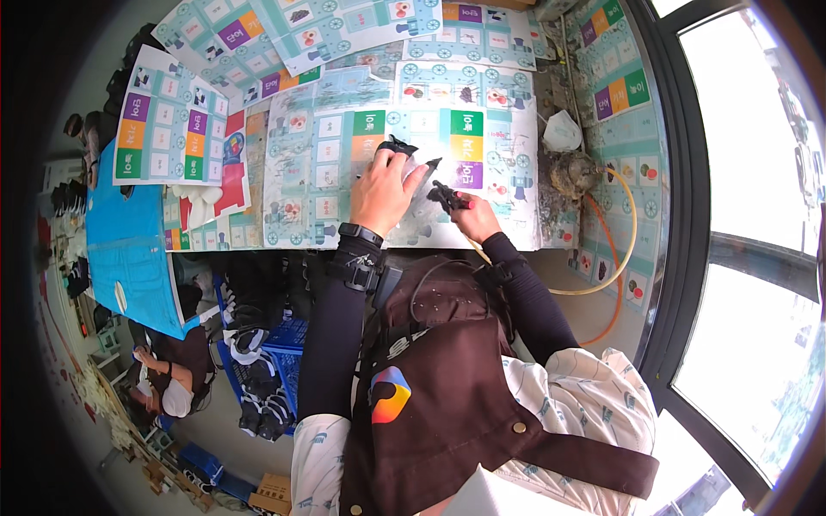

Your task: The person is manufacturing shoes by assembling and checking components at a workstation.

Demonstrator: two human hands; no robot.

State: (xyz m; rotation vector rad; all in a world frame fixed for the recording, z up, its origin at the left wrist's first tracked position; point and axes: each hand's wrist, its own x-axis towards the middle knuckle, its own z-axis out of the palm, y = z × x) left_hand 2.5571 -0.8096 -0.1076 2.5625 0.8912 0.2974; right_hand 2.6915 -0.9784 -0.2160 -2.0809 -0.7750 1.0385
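My left hand [380, 191] is over a printed sheet on the worktable, its fingers curled at a small black-edged piece [398, 144]. A dark pointed end [434, 163] shows beside the thumb; whether it belongs to the same piece I cannot tell. In my right hand [476, 218] is a black spray gun [446, 197] with a red part, its front tilted toward the left hand. From below that hand a yellow hose [635, 206] loops right toward a dirty round metal fitting [574, 175]. The fingers wrap around the gun's handle.
Printed card sheets [353, 34] cover the worktable and overlap at its back. A white cup-shaped mask [563, 132] sits at the right wall. An orange hose [613, 301] hangs by the table. Left are a blue cloth-like cover [129, 249], a blue crate [284, 344] with black-and-white shoes, and another person [172, 378].
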